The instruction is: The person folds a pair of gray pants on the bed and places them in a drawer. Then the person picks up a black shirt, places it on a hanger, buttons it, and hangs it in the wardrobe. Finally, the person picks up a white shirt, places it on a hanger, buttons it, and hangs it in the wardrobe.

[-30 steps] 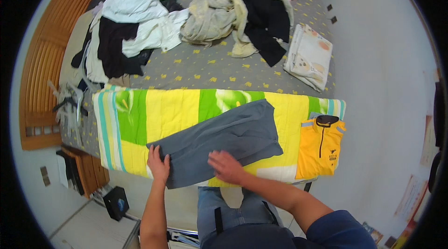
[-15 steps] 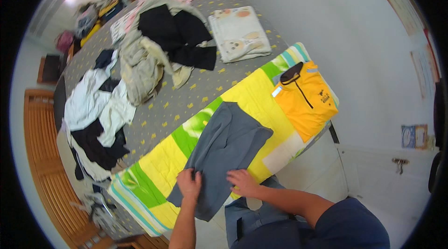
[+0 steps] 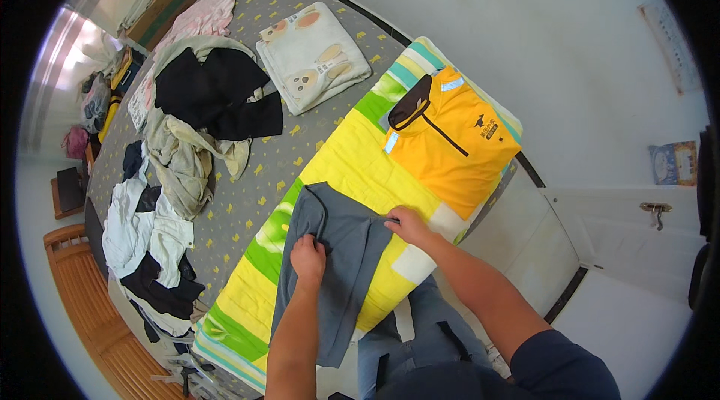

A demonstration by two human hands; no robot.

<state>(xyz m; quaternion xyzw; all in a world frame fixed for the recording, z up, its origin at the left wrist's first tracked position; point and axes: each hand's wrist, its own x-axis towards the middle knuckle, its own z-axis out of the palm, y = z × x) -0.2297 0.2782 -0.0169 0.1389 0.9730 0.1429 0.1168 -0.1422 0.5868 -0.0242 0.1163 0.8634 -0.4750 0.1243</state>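
Observation:
A pair of grey trousers (image 3: 349, 265) lies spread over the yellow, green and white quilted pad (image 3: 341, 152), their lower end reaching the pad's near edge. My left hand (image 3: 307, 259) is closed on a raised fold of the grey cloth, near its upper left part. At the right upper corner of the trousers, my right hand (image 3: 407, 225) pinches the edge of the fabric. A folded yellow zip-neck top (image 3: 450, 148) rests on the pad beyond my right hand, its collar toward the far left.
The pad lies on a bed with a grey patterned sheet (image 3: 232, 212). A folded white blanket (image 3: 315, 62) sits at the back. Black clothing (image 3: 214, 92), beige cloth (image 3: 176, 156) and white clothes (image 3: 146, 224) are heaped at left. A white wall (image 3: 487, 17) borders the right.
Both hands have moved up along the trousers, away from my body, and now grip the cloth near its upper end. The view has shifted, too.

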